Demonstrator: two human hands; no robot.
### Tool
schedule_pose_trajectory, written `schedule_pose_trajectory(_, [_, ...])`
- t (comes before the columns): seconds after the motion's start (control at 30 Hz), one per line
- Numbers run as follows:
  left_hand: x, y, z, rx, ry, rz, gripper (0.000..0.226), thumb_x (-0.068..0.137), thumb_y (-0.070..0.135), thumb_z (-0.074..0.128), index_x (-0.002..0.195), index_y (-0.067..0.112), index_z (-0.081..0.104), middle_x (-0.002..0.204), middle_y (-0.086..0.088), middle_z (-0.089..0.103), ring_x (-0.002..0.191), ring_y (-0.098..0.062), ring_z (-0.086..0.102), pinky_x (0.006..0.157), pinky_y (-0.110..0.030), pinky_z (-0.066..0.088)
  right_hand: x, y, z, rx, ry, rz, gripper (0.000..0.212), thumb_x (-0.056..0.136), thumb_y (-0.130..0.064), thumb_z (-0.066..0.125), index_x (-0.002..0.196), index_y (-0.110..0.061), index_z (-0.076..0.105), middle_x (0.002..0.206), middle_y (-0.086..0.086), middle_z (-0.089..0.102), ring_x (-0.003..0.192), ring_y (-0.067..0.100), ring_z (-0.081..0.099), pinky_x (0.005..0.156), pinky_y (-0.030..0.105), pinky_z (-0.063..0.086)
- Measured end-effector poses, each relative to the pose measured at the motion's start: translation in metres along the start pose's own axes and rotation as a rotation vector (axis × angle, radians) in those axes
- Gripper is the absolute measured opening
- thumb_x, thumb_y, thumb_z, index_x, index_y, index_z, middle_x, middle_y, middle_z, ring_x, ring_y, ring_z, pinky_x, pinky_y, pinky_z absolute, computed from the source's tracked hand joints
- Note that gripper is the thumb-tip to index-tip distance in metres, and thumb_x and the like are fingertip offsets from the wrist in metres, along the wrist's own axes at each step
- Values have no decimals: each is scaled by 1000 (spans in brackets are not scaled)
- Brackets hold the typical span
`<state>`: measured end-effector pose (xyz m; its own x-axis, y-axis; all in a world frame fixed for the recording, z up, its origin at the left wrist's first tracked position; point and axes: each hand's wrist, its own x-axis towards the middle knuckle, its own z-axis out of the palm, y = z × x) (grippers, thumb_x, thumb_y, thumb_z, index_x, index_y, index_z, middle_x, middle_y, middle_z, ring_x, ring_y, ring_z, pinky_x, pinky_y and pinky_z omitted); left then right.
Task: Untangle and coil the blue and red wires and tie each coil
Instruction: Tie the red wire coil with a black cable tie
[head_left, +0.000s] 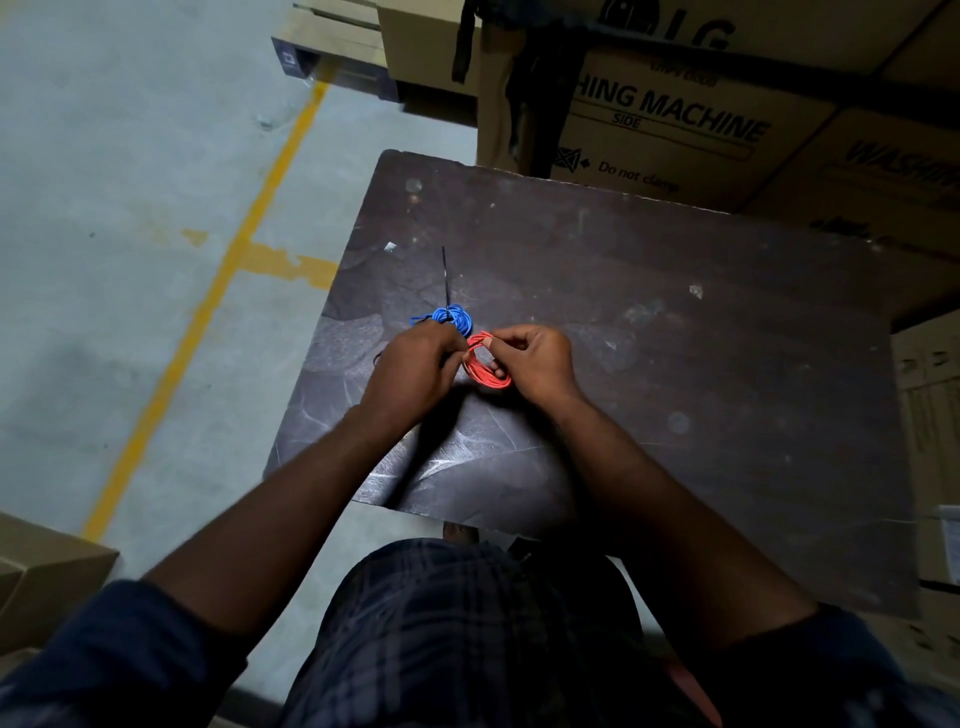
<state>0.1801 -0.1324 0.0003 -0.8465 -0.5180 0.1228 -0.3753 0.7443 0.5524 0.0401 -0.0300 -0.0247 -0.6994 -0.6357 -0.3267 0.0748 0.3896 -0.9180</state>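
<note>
Over on the left a yellow line (208, 312) runs along the grey concrete floor, with the corner of a cardboard box (47, 571) down by the person's sleeve. Next comes the dark, scuffed table (675, 364). The blue coil (454, 318) lies on it toward its left side, a small tight bundle, and a thin black tie (445, 275) sticks out of it, pointing away from the person. Just in front of that bundle is the left hand (415, 369), knuckles up, fingers curled in, their tips pinching the left edge of the red coil (485, 371). The red coil is a loose ring of several turns, held between both hands just above the tabletop, close beside the blue one. The right hand (535, 364) grips it from the other side – thumb and forefinger pinched on the top of the ring, another finger showing through its middle. Behind the table, to the right, stand stacked cartons (675, 119) printed with "WASHING MACHINE" – brown card, dimly lit
</note>
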Motion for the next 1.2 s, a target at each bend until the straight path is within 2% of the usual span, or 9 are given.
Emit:
schedule_pose_trajectory(0.13, [9, 16, 0, 22, -8, -42, 3, 81, 21, 69, 84, 19, 70, 82, 4, 70, 79, -16, 63, 68, -30, 47, -1, -2, -3, -22, 55, -45, 13, 82, -10, 70, 93, -5, 77, 69, 9, 73, 49, 7, 60, 51, 18, 47])
schedule_pose_trajectory(0.27, [15, 24, -6, 95, -35, -21, 3, 80, 23, 72, 80, 20, 71, 80, 2, 70, 74, -18, 64, 64, -26, 43, 1, -1, -13, 4, 138, -22, 15, 82, -12, 71, 95, -6, 76, 69, 6, 72, 46, 5, 60, 50, 18, 47])
schedule_pose_trajectory(0.43, [21, 31, -1, 191, -106, -48, 4, 81, 28, 67, 82, 24, 69, 79, 2, 68, 74, -21, 64, 62, -29, 46, -3, -6, -15, 73, 122, -19, 15, 84, -8, 69, 96, -2, 74, 67, 9, 70, 43, 3, 58, 47, 15, 46])
schedule_pose_trajectory(0.57, [30, 42, -2, 94, -55, -124, 18, 79, 24, 66, 90, 24, 53, 78, 0, 66, 75, -24, 62, 62, -34, 48, -9, -10, -14, 15, 136, -83, 12, 81, -12, 73, 92, -8, 77, 72, 2, 73, 55, 1, 63, 56, 11, 49])
schedule_pose_trajectory(0.67, [32, 48, -5, 38, 1, -133, 31, 79, 22, 68, 94, 24, 41, 74, 4, 60, 73, -25, 62, 60, -35, 45, -9, -8, -16, 7, 127, -115, 15, 79, -16, 75, 92, -12, 77, 76, -3, 75, 67, 4, 69, 68, 20, 55])
schedule_pose_trajectory(0.73, [32, 49, -5, 40, -4, -132, 32, 80, 24, 68, 94, 26, 39, 75, 4, 63, 75, -27, 64, 61, -36, 47, -10, -10, -16, 62, 104, -113, 14, 79, -13, 75, 93, -11, 77, 78, 1, 75, 67, 7, 69, 68, 22, 56])
schedule_pose_trajectory(0.9, [27, 54, -3, 87, -15, -121, 32, 78, 27, 68, 93, 29, 39, 82, 5, 67, 80, -25, 65, 64, -33, 46, -15, -14, -14, 201, 46, -103, 13, 82, -8, 72, 94, -6, 76, 74, 4, 74, 63, 9, 65, 63, 22, 53])
schedule_pose_trajectory(1.1, [26, 47, -7, -143, -23, -99, 42, 75, 29, 79, 102, 18, 49, 89, 10, 58, 78, -11, 54, 67, -26, 39, -7, -12, -23, 260, 127, -59, 15, 81, -10, 75, 95, -6, 75, 80, 3, 74, 68, 9, 67, 64, 22, 55])
schedule_pose_trajectory(1.2, [27, 35, -15, -107, -135, -175, 31, 82, 35, 73, 101, 17, 56, 84, 6, 65, 76, -15, 60, 67, -28, 44, -2, -11, -31, 243, 164, -39, 17, 81, -10, 75, 97, -4, 75, 83, 7, 75, 67, 11, 67, 66, 23, 56])
